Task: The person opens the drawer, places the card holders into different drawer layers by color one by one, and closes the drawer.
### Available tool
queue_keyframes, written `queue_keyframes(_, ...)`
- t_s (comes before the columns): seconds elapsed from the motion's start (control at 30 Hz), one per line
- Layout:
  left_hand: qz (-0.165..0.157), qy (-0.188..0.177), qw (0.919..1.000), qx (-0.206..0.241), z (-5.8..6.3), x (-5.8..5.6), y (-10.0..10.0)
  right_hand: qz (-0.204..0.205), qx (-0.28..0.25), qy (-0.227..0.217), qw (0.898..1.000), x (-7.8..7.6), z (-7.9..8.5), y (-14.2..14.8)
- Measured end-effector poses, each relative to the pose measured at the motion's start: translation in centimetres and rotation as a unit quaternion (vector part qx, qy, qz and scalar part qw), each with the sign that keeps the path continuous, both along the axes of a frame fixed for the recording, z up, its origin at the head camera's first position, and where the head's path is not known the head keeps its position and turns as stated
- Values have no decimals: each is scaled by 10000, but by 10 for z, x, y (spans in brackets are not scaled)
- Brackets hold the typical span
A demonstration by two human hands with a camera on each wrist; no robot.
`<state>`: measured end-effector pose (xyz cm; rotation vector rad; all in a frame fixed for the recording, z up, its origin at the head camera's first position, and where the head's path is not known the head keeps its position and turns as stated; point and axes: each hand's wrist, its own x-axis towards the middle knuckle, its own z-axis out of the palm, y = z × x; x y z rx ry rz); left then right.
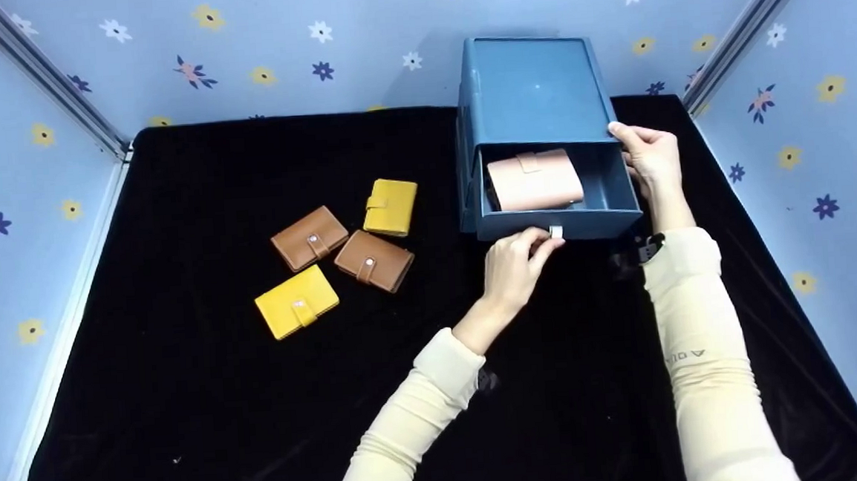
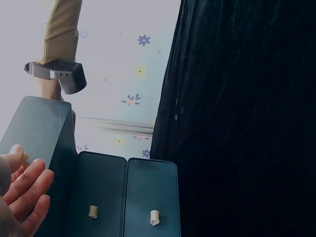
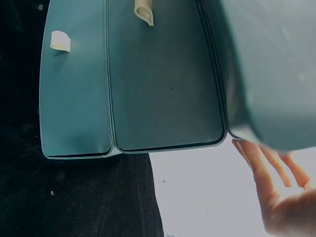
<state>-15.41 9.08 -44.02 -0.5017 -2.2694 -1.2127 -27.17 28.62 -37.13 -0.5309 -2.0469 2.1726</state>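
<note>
A blue drawer cabinet (image 1: 538, 89) stands at the back right with its top drawer (image 1: 610, 222) pulled out. Inside that drawer lies a pale pink wallet (image 1: 535, 183) with a strap. My left hand (image 1: 511, 271) pinches the drawer's cream pull tab (image 1: 556, 231) between thumb and index finger; its other fingers hang loose in the left wrist view. At the cabinet's front right corner, my right hand (image 1: 650, 158) has its thumb on the top edge. Its fairly straight fingers (image 3: 264, 168) lie against the cabinet's side in the right wrist view.
Left of the cabinet, two yellow wallets (image 1: 391, 207) and two brown wallets (image 1: 375, 261) lie on the black cloth (image 1: 185, 404). Two lower drawers (image 2: 152, 190) are closed, each with a cream tab. Flowered walls (image 1: 357, 44) border the table's back and sides.
</note>
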Motion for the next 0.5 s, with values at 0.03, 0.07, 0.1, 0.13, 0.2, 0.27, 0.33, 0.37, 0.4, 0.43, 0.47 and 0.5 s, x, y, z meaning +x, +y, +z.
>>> queue_keyframes(0.03,11,7,10000,-6,0,-2,0,4,-23,-14,10000,0,0,0)
queue_keyframes(0.07,20,15,10000,-9,1,-4,0,8,-54,-25,10000,-1,0,0)
queue_keyframes(0.1,34,15,10000,-17,1,-6,0,16,-81,-39,10000,-1,0,0)
queue_keyframes(0.13,51,13,10000,-25,1,-8,0,21,-119,-48,9999,-1,1,0)
queue_keyframes(0.2,88,8,9999,-55,2,-12,0,30,-163,-71,9998,-1,1,1)
queue_keyframes(0.27,105,-7,9999,-98,2,-16,1,28,-192,-88,9998,-1,2,0)
queue_keyframes(0.33,118,-31,9998,-145,4,-21,1,24,-169,-109,9998,-1,3,0)
queue_keyframes(0.37,122,-46,9998,-164,4,-23,1,24,-163,-125,9998,0,3,0)
queue_keyframes(0.4,123,-69,9997,-180,5,-25,1,24,-147,-131,9998,0,3,0)
queue_keyframes(0.43,121,-97,9997,-198,5,-28,1,29,-129,-133,9998,0,3,0)
queue_keyframes(0.47,122,-131,9996,-210,6,-30,1,35,-120,-135,9998,1,4,0)
queue_keyframes(0.5,126,-169,9995,-226,7,-33,1,43,-104,-142,9998,1,4,0)
